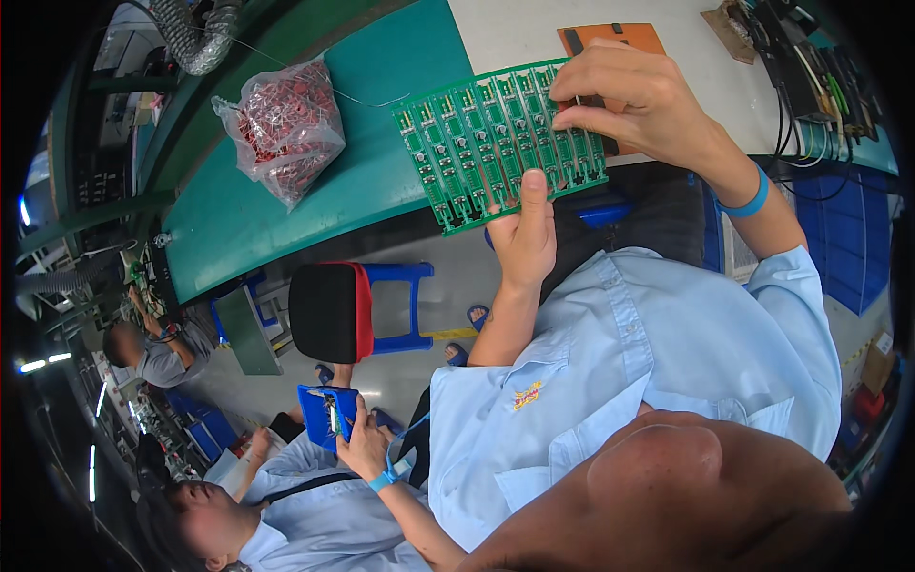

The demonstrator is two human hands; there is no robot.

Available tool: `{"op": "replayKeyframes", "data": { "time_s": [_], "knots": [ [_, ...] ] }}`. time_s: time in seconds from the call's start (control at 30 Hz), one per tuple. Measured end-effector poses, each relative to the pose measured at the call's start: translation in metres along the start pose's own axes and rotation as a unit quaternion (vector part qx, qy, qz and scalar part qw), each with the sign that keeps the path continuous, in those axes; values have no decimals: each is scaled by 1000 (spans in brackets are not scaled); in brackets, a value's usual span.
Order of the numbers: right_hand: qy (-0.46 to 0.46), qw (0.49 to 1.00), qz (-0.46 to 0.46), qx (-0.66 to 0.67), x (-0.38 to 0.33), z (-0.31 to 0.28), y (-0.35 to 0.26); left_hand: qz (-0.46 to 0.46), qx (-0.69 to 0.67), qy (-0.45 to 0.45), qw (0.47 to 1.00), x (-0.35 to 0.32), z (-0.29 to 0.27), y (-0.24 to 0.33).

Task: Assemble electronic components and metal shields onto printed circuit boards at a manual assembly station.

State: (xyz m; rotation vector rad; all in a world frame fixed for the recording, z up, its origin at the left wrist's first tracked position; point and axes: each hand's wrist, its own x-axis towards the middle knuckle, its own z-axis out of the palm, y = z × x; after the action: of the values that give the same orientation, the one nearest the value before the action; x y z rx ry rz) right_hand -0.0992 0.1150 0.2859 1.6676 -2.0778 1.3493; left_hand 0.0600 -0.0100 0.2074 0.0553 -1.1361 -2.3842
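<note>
A green circuit board panel (505, 143), with several narrow boards side by side and rows of small parts and pins, is tilted in front of me over the bench edge. My left hand (527, 234) grips its near edge, thumb on the upper face and the other fingers mostly hidden beneath. Over the panel's right end is my right hand (629, 100), with a blue wrist band. Its thumb and forefinger are pinched together close to the board's surface; what sits between them is too small and covered to name.
On the green bench (381, 57) lies a clear plastic bag (286, 129) of red parts with wire leads. An orange board (637, 38) and black cables (810, 86) are at the right. Beyond the bench are a stool (329, 313) and a person holding a blue tray (324, 418).
</note>
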Motion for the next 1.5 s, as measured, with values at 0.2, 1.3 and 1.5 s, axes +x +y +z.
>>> {"op": "replayKeyframes", "data": {
  "time_s": [0.2, 1.3, 1.5],
  "knots": [
    [-15, 984, -101, -147, 7, -1, -10, -31, -63, -14, 997, 1, -5, 8],
    [3, 952, -305, 7, 229, 166, -36, 36, -26, 125, 991, -41, -58, 36],
    [-202, 927, -235, -212, 258, 202, -10, 58, -29, 125, 990, -56, -60, 50]
  ]
}}
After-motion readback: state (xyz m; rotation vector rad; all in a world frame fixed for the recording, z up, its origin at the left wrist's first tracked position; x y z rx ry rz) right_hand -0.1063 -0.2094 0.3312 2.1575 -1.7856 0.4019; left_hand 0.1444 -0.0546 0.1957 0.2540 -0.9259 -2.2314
